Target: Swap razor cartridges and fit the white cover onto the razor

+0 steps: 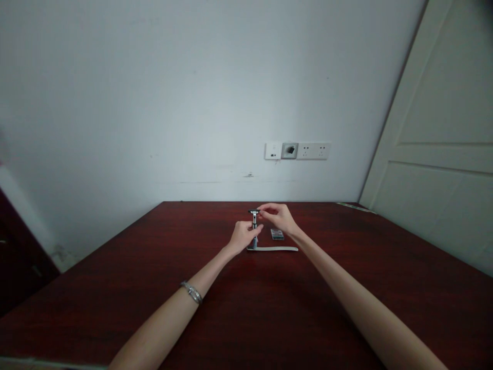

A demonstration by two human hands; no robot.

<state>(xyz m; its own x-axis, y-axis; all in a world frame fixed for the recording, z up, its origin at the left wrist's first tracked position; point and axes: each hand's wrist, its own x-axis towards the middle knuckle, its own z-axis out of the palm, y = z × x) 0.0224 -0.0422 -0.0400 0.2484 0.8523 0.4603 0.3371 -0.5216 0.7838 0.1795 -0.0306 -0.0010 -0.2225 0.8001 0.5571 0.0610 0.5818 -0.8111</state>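
Note:
A small metal safety razor [254, 222] stands upright at the far middle of the dark red table [246, 298]. My left hand [243, 235] is closed round its handle. My right hand [278, 216] pinches the razor's dark head [254, 211] from the right side with fingertips pressed together. A flat white strip [275, 249] lies on the table just below the razor's foot. A small clear box [277, 234] with dark contents rests beside my right wrist.
The table ends against a white wall with a row of sockets [297, 151]. A white door [442, 154] stands to the right. A dark piece of furniture [19, 257] sits at the left edge. A metal bracelet [191, 292] circles my left wrist.

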